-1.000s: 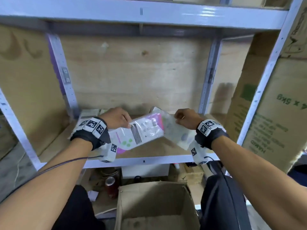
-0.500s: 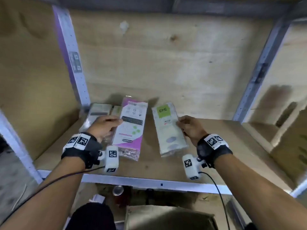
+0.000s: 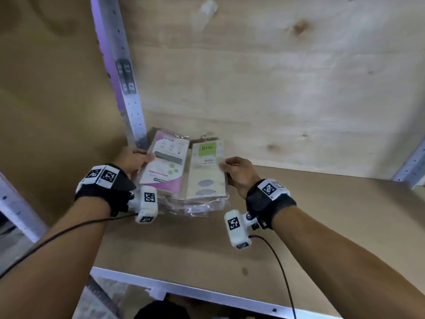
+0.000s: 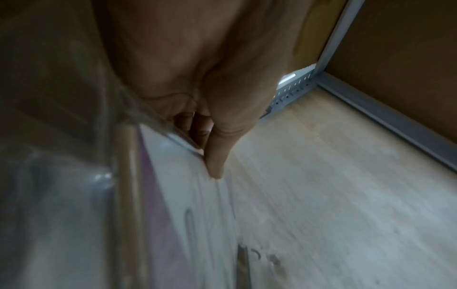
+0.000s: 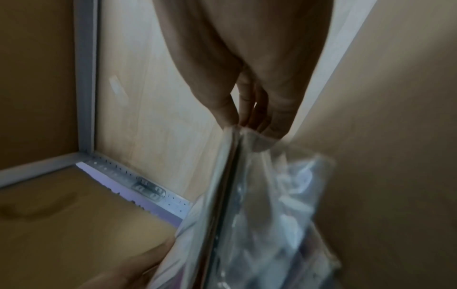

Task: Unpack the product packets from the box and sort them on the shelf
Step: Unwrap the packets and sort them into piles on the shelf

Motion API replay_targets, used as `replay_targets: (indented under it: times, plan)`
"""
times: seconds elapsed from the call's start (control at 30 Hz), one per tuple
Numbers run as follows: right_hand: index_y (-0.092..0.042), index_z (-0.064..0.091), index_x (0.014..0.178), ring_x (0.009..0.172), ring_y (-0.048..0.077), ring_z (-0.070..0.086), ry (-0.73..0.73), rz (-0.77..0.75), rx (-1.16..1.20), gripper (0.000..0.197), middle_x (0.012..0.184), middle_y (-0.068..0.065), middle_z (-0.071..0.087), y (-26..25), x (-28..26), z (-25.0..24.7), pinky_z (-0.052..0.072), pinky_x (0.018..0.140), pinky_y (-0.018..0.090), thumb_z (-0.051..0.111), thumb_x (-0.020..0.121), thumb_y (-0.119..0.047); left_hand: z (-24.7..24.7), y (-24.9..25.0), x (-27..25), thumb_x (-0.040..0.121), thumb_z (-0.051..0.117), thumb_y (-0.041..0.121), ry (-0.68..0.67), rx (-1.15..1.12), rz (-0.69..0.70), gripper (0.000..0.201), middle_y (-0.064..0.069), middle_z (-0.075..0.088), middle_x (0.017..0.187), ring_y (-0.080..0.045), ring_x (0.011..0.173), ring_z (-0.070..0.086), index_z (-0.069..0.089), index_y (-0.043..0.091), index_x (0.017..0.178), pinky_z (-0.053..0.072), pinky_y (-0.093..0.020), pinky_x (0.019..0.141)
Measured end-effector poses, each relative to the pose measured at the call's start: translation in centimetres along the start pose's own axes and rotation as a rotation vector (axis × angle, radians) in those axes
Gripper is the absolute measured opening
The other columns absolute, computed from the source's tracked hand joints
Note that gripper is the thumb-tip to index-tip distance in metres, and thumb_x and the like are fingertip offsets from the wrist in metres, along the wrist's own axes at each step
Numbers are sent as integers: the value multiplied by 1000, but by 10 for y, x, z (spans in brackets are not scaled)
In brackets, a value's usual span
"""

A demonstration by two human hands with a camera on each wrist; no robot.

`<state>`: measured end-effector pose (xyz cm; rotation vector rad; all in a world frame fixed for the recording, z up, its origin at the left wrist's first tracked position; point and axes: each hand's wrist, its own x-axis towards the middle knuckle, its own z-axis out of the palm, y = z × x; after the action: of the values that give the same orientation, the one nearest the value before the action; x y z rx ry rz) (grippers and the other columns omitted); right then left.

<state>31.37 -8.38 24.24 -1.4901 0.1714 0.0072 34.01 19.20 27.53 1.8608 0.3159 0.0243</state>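
A pink-and-white packet (image 3: 164, 166) and a cream packet with a green "ENE" label (image 3: 207, 171) lie side by side at the back left of the shelf board (image 3: 299, 226). Both sit on top of other clear-wrapped packets (image 3: 197, 208). My left hand (image 3: 138, 157) grips the pink packet's left edge; in the left wrist view the thumb of that hand (image 4: 207, 152) lies on the packet (image 4: 178, 195). My right hand (image 3: 232, 169) pinches the cream packet's right edge. The right wrist view shows that hand (image 5: 247, 125) holding the wrapped packet (image 5: 235, 195) between thumb and fingers.
A grey perforated upright (image 3: 122, 88) stands right behind the packets in the corner. Plywood forms the back wall (image 3: 276, 77), and brown board closes the left side (image 3: 46, 88). The shelf's metal front rail (image 3: 207, 293) runs below my forearms.
Both hands have carried their packets deeper and leftwards into the back corner and brought them together. The pink packet now covers the packets that lay there. My head has moved closer.
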Motion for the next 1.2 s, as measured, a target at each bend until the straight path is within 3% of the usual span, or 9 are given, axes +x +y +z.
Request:
replay_targets:
  times: [0.17, 0.27, 0.4, 0.57, 0.73, 0.87, 1.03, 1.13, 1.2]
  plan:
    - [2, 53, 108, 99, 37, 69, 72, 44, -116, 25, 110, 22, 67, 17, 12, 29, 56, 89, 52, 69, 89, -5, 10, -17, 23, 94, 65, 10, 92, 205, 102, 21, -29, 68, 109, -43, 104, 66, 69, -8, 102, 52, -48, 93]
    - [1, 50, 118, 99, 32, 69, 132, 35, -220, 38, 111, 18, 67, 25, 16, 34, 58, 87, 49, 71, 88, -12, 15, -25, 23, 95, 59, 20, 101, 394, 167, 32, -29, 68, 103, -44, 102, 65, 68, -11, 97, 52, -47, 91]
    - [-6, 53, 119, 81, 16, 66, 135, -13, -329, 47, 104, 6, 68, 30, 10, 38, 52, 62, 28, 76, 84, -29, 20, -27, 9, 98, 49, 40, 112, 629, 169, 50, -25, 57, 132, -41, 120, 54, 64, 0, 124, 47, -42, 102]
    - [-22, 41, 108, 93, 18, 65, 36, 22, -429, 64, 105, -2, 66, 40, -2, 42, 50, 68, 32, 88, 67, -39, 16, -22, -12, 96, 53, 46, 71, 705, 211, 60, -25, 49, 140, -40, 129, 47, 53, 1, 135, 42, -43, 108]
    - [-24, 39, 102, 93, 19, 60, 117, 5, -601, 57, 98, -5, 58, 44, -22, 29, 50, 79, 35, 82, 72, -45, 10, -12, -44, 96, 51, 47, 79, 800, 317, 59, -25, 51, 137, -41, 129, 44, 50, 1, 131, 33, -44, 111]
    - [-19, 45, 108, 94, 20, 59, 103, 19, -637, 52, 104, -1, 60, 41, -45, 6, 47, 77, 33, 80, 77, -42, 18, 2, -77, 95, 51, 46, 83, 771, 408, 53, -15, 52, 143, -35, 134, 44, 54, 14, 138, 38, -44, 110]
    - [-7, 52, 122, 106, 30, 64, 7, -78, -517, 53, 115, 11, 65, 40, -84, -32, 53, 93, 48, 78, 82, -30, 60, 14, -114, 94, 60, 34, 9, 612, 529, 37, -10, 61, 137, -28, 132, 49, 68, 14, 124, 36, -38, 113]
    - [0, 56, 115, 105, 40, 66, 7, -96, -370, 43, 114, 20, 67, 36, -109, -61, 52, 91, 58, 78, 83, -20, 95, 14, -133, 93, 63, 30, -98, 444, 460, 32, -6, 65, 126, -23, 117, 60, 67, 13, 120, 44, -27, 100]
    - [1, 57, 108, 98, 39, 69, 30, -139, -332, 37, 106, 22, 71, 32, -125, -83, 53, 86, 60, 77, 84, -18, 119, 12, -143, 94, 63, 32, -217, 267, 321, 31, -7, 66, 113, -24, 102, 66, 62, 13, 119, 51, -29, 91]
